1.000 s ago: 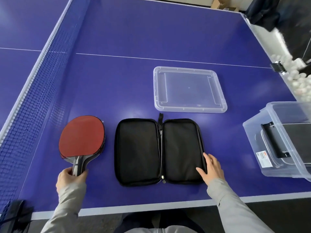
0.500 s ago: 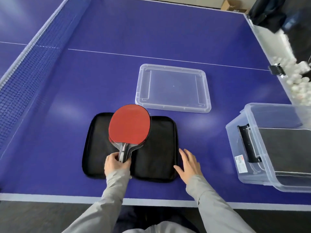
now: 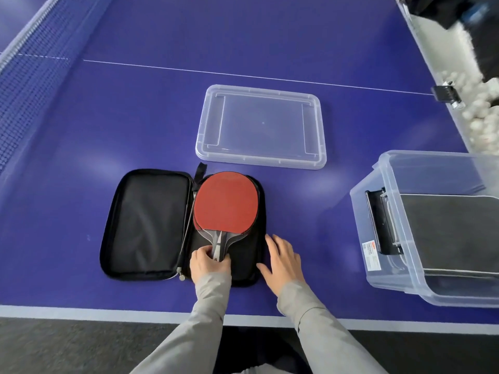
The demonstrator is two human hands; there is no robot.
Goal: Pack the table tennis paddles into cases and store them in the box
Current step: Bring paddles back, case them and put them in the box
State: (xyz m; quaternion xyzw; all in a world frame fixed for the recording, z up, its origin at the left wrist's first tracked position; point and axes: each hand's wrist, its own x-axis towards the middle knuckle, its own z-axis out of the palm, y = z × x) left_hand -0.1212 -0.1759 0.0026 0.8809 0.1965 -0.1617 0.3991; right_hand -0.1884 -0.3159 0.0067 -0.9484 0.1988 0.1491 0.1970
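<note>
Step in hand: seating the paddle (image 3: 226, 203) in the right half of the open case (image 3: 151, 225), red face up; left hand (image 3: 210, 264) pinches the handle, right hand (image 3: 280, 261) is spread flat w/ fingers on the case's right edge and palm on the table (image 3: 108, 109). Next, prob.: release the handle, fold the left half over, run the zipper, then carry the case to the box (image 3: 432, 228) at right, which already has a dark case inside; lid (image 3: 260, 128) lies apart behind.

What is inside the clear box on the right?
The clear box holds a flat black case with a handle at its left end. Anything beneath that case is covered, and the frame cuts off the box's right side.
</note>
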